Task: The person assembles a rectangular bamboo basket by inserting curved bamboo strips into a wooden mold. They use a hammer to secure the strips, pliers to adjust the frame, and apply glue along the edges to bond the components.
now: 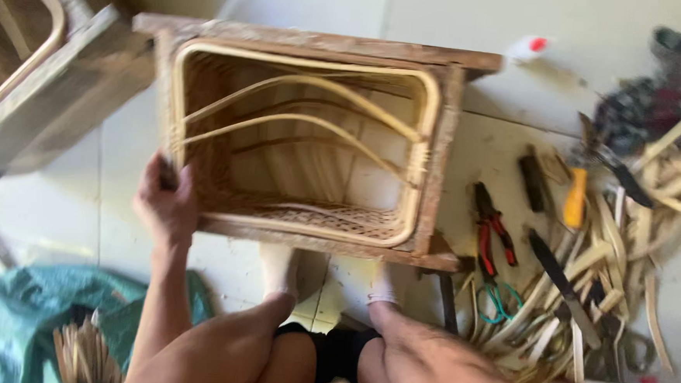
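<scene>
Hand (pixel 165 202) (the left) grips wicker basket (pixel 296 146) by its frame.

I count one rattan basket (pixel 304 143) set in one wooden frame (pixel 443 158), and one of my hands (pixel 165 202) on it. Off to the side lie one pair of red pliers (pixel 492 237), one yellow-handled tool (pixel 575 198), one dark knife (pixel 561 285), one green cloth (pixel 31 307) and one heap of cane strips (pixel 632 253), too many to count.
</scene>
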